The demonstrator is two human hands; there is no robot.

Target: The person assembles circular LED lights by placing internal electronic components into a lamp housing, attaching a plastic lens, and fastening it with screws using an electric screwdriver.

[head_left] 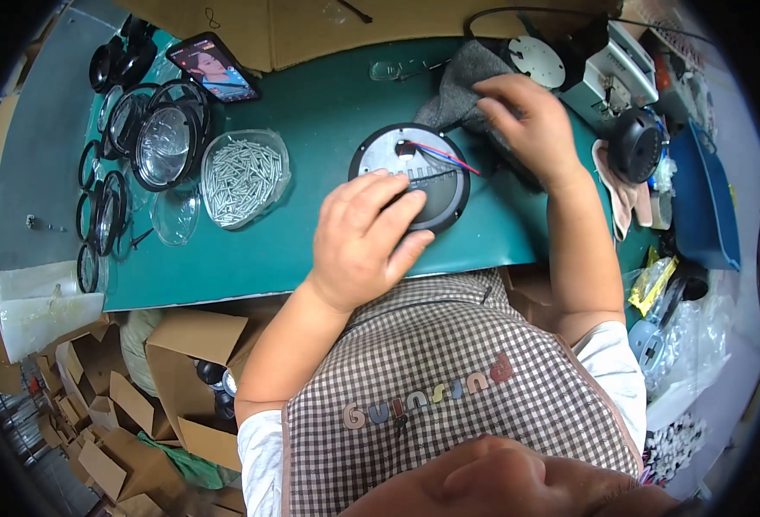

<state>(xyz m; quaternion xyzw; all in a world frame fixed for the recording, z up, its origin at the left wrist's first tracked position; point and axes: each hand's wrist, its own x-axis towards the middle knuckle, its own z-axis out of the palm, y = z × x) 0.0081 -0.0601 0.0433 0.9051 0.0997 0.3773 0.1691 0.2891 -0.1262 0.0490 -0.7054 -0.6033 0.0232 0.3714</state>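
- Well, at the left of the frame you have black-rimmed clear discs point(163, 148) heaped together
- A phone point(214, 69) with a lit screen stands at the upper left, near those discs
- Next comes a clear plastic tub point(284, 162) filled with silver screws point(242, 179), left of centre on the green tabletop point(320, 112)
- Your left hand point(363, 233) lies over the near left part of the round black unit, its thumb and fingers apart
- That round black unit point(436, 196) sits flat at mid-frame, with red and blue wires point(451, 157) coming out of its top
- Above and right of it lies a crumpled grey cloth point(466, 82)
- Your right hand point(531, 125) bends over this cloth; you cannot tell whether it grips it
- A blue bin point(703, 202) stands at the right
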